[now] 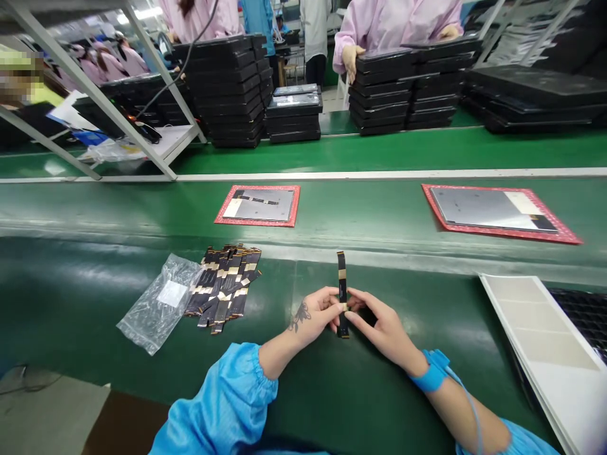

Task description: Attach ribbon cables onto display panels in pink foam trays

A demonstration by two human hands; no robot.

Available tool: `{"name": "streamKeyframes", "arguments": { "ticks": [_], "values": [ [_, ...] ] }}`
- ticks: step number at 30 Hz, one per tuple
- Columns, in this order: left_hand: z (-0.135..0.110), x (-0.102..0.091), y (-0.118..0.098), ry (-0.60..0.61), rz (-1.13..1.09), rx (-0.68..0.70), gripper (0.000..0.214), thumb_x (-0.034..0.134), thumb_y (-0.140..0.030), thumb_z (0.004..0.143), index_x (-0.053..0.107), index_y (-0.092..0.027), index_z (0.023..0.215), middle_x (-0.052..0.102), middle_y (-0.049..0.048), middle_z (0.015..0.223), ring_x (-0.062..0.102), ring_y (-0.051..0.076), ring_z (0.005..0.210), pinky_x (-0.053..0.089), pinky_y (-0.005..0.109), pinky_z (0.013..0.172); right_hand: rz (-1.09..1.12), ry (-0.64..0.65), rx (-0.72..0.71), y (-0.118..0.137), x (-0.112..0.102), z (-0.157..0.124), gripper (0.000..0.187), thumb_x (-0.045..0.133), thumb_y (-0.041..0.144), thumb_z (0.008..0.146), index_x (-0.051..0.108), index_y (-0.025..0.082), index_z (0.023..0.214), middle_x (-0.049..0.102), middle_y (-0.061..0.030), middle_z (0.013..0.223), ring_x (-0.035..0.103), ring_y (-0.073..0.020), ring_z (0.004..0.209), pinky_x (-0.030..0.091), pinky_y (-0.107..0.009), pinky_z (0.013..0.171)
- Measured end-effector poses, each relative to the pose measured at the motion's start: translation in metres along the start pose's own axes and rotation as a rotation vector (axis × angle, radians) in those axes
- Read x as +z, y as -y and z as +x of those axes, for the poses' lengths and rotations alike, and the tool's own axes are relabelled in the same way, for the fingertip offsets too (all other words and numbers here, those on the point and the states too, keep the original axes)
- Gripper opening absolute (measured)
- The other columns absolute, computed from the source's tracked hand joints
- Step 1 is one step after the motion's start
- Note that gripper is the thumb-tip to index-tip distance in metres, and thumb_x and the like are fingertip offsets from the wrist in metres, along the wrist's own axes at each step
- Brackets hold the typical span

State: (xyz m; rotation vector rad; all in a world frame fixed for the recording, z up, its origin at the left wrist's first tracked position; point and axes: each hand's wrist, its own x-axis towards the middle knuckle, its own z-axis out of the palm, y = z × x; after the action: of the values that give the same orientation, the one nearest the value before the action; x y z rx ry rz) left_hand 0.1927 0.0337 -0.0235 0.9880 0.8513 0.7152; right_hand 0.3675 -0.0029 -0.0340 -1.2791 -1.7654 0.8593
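Observation:
A narrow black flex cable (342, 284) with gold ends stands lengthwise between my two hands. My left hand (318, 311) pinches its lower half from the left, thumb and fingers closed on it. From the other side, my right hand (379, 325) also grips it, fingertips near a small pale patch on the strip. A blue wrist strap (430, 371) with a cord circles my right wrist. Left of my hands lies a loose pile of similar flex cables (225, 284), beside a clear plastic bag (161, 303) with a white label.
Two flat display panels rest on pink-red bubble wrap, one panel (265, 205) ahead and another panel (493, 208) to the right. A white tray (516, 316) is at right. Stacked black trays (227, 88) and a co-worker's hand (351, 62) are beyond the green belt (332, 158).

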Motion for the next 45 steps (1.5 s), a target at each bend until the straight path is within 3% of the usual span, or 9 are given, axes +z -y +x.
{"name": "streamKeyframes", "arguments": {
  "ticks": [6, 11, 19, 32, 45],
  "values": [
    [-0.0008, -0.0009, 0.0011, 0.018, 0.036, 0.049, 0.053, 0.07, -0.048, 0.072, 0.06, -0.011, 0.109, 0.049, -0.0044, 0.063, 0.047, 0.006, 0.047, 0.039, 0.017, 0.04, -0.104, 0.083, -0.116, 0.0011, -0.0006, -0.002, 0.059, 0.056, 0.043, 0.092, 0.032, 0.023, 0.143, 0.059, -0.0083, 0.107, 0.06, -0.0224, 0.092, 0.052, -0.037, 0.081],
    [-0.0041, 0.0001, -0.0004, 0.022, 0.136, 0.044, 0.05, 0.065, -0.042, 0.076, 0.061, -0.012, 0.116, 0.049, -0.0036, 0.065, 0.047, 0.006, 0.048, 0.038, 0.017, 0.041, -0.125, 0.057, -0.146, 0.0023, 0.0022, -0.0042, 0.076, 0.057, 0.042, 0.092, 0.012, 0.026, 0.151, 0.056, -0.0084, 0.113, 0.059, -0.024, 0.102, 0.05, -0.04, 0.089],
    [-0.0061, -0.0001, 0.0019, 0.055, 0.256, 0.067, 0.045, 0.059, -0.036, 0.077, 0.061, -0.011, 0.114, 0.05, -0.0036, 0.066, 0.045, 0.005, 0.045, 0.037, 0.018, 0.042, -0.102, 0.069, -0.088, 0.0007, 0.0048, -0.0055, 0.08, 0.056, 0.033, 0.089, 0.006, 0.028, 0.152, 0.048, -0.0116, 0.129, 0.06, -0.0224, 0.099, 0.051, -0.039, 0.089],
    [-0.0059, -0.0007, 0.0025, 0.099, 0.372, 0.17, 0.037, 0.054, -0.029, 0.079, 0.066, -0.012, 0.11, 0.049, -0.0036, 0.062, 0.043, 0.006, 0.046, 0.036, 0.018, 0.046, -0.039, 0.023, -0.097, -0.0019, 0.0057, -0.0037, 0.075, 0.055, 0.033, 0.092, 0.01, 0.032, 0.151, 0.049, -0.0092, 0.126, 0.06, -0.0192, 0.096, 0.051, -0.038, 0.089],
    [-0.0073, 0.0001, -0.0002, 0.112, 0.374, 0.134, 0.043, 0.052, -0.042, 0.085, 0.066, -0.011, 0.111, 0.048, -0.0028, 0.062, 0.043, 0.006, 0.047, 0.038, 0.018, 0.045, -0.001, 0.013, -0.087, 0.0018, 0.0017, -0.0025, 0.044, 0.054, 0.031, 0.094, 0.044, 0.024, 0.136, 0.055, -0.0079, 0.128, 0.062, -0.0179, 0.097, 0.052, -0.033, 0.091]
  ]
}}
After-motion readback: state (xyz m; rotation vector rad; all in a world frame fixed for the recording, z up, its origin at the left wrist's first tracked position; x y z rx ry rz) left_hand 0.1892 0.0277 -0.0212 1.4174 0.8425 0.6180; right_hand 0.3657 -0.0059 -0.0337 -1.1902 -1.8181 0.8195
